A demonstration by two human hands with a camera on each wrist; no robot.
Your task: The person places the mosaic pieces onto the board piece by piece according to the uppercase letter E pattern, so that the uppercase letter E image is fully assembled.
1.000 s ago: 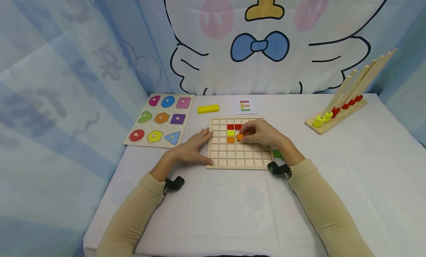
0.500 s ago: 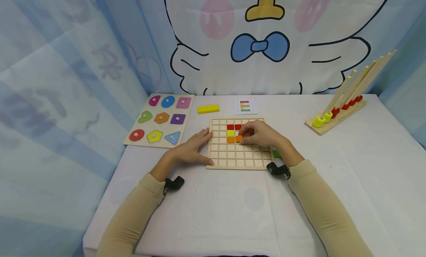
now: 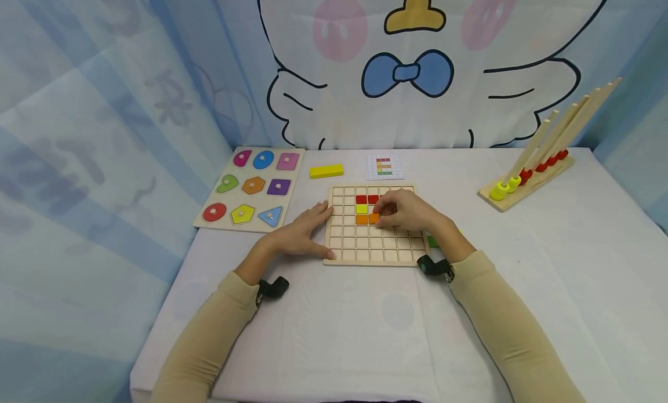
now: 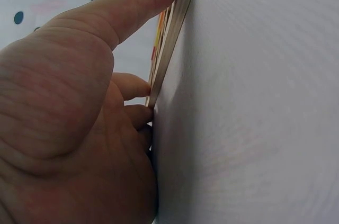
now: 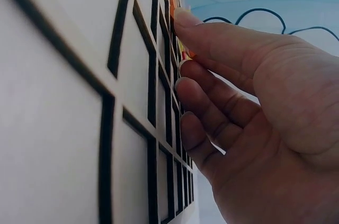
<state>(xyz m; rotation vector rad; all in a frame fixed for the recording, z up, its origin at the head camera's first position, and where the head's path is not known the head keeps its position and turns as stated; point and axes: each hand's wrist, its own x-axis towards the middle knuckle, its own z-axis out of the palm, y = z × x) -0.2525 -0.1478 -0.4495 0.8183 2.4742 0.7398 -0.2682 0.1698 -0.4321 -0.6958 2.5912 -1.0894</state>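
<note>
A wooden grid board (image 3: 348, 260) lies on the white table. My left hand (image 3: 300, 231) rests against its left edge, thumb near the front corner and fingers stretched along the side. Red tiles (image 3: 362, 199), a yellow tile (image 3: 362, 209) and an orange tile (image 3: 362, 219) sit in cells of the grid. With thumb and index finger, my right hand (image 3: 409, 210) pinches a second orange tile (image 3: 373, 218), which lies low in the cell beside the first orange one. In the right wrist view the thumb (image 5: 188, 18) touches it; the other fingertips are close over the grid.
A pattern card (image 3: 385, 167) and a yellow bar (image 3: 326, 171) lie behind the board. At the left is a shape puzzle (image 3: 209, 192); at the right, a peg stand (image 3: 527, 182) with yellow and red beads. Something green (image 3: 433, 241) is partly hidden by the right forearm.
The pinched orange tile has moved slightly left and down, from tilted above the grid to level beside the other orange tile. My left hand has stayed in place.
</note>
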